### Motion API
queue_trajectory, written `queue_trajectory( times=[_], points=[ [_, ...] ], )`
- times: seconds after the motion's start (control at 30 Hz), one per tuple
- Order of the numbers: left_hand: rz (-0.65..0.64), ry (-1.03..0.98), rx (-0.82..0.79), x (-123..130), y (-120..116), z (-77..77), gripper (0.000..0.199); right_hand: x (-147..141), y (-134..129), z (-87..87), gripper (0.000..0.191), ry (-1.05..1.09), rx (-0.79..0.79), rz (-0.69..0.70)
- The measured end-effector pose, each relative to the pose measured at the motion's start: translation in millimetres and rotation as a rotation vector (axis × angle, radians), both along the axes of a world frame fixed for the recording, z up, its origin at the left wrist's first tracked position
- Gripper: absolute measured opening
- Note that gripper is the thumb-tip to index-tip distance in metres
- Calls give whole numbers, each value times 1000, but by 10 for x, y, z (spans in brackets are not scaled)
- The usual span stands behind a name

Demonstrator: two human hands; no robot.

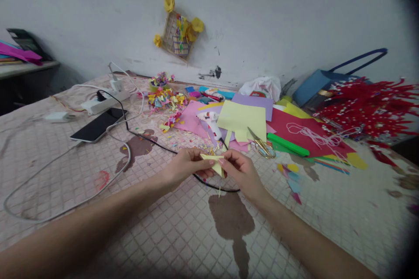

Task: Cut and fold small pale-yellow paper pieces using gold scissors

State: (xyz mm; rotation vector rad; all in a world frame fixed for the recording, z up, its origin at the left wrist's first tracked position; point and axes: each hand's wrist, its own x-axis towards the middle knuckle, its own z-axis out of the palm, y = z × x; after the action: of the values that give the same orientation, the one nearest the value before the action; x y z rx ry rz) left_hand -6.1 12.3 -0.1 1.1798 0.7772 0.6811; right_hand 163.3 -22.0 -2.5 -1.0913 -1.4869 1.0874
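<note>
A small piece of folded pale yellow paper [218,166] is held between both hands, above the middle of the table. My left hand [188,166] pinches its left side with the thumb on top. On the right side, my right hand [240,169] grips it the same way, the two thumb tips close together. The fingers under the paper are partly hidden. Just beyond the hands lie a white glue gun [212,124], a pale yellow sheet [244,118] and gold-handled scissors [262,144].
A black phone [99,125], a white power strip [104,102] and looping cables spread over the left of the table [157,235]. Colourful paper scraps [167,99] lie at the back. Right are a green stick [288,144], red paper [304,133], white string and red decorations [366,107].
</note>
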Motion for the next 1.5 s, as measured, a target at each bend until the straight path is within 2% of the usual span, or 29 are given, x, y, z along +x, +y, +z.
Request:
queue_trajectory(
  times=[0.3,0.53,0.77,1.13,1.5],
  points=[
    [4,-90,-39,13,-31,31,25,2,-17,29,18,-19,40,-108],
    [-13,-164,-37,27,-22,25,41,19,-7,16,18,-6,50,-123],
    [47,-37,33,16,-41,49,25,6,-17,32,19,-11,49,-111],
    [29,-20,52,15,-37,53,24,-13,-28,43,19,-35,50,-76],
    [95,-7,26,18,-45,72,23,-32,-44,47,20,10,35,-34]
  ],
)
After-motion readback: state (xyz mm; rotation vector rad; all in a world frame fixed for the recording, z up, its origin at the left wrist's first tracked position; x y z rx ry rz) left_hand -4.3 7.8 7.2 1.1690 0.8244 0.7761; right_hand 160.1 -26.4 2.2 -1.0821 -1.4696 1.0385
